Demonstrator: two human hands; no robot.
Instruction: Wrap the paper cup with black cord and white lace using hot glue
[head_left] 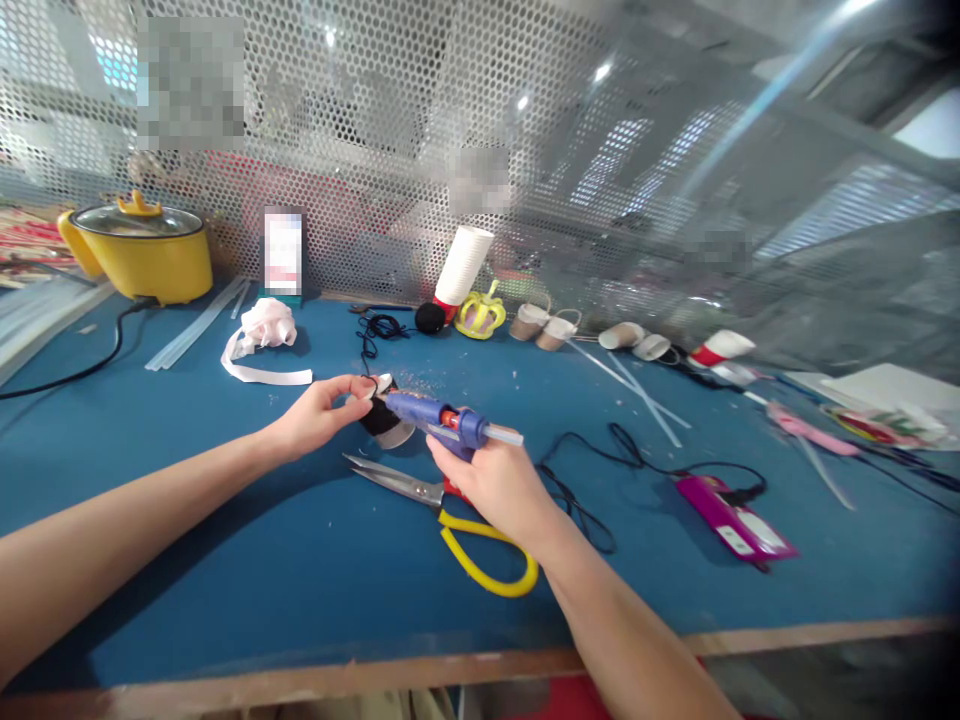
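Observation:
My right hand (499, 490) grips a blue hot glue gun (442, 420), with a clear glue stick (504, 435) poking out of its back. The gun's nozzle points left at a small cup (391, 432) partly wrapped in black cord. My left hand (319, 415) closes its thumb and fingers at the cup's upper edge, beside a pale piece; its exact hold is partly hidden. From there, black cord runs back to a loose coil (384, 327). Scissors with yellow handles (487, 575) lie open below the glue gun, partly under my right hand.
At the back left stands a yellow electric pot (154, 260), near a crumpled white strip (266, 325) and a phone (283, 250). Stacked paper cups (463, 268), a yellow pumpkin-shaped craft (481, 315) and small baskets (556, 332) line the mesh. A purple power strip (735, 520) lies right.

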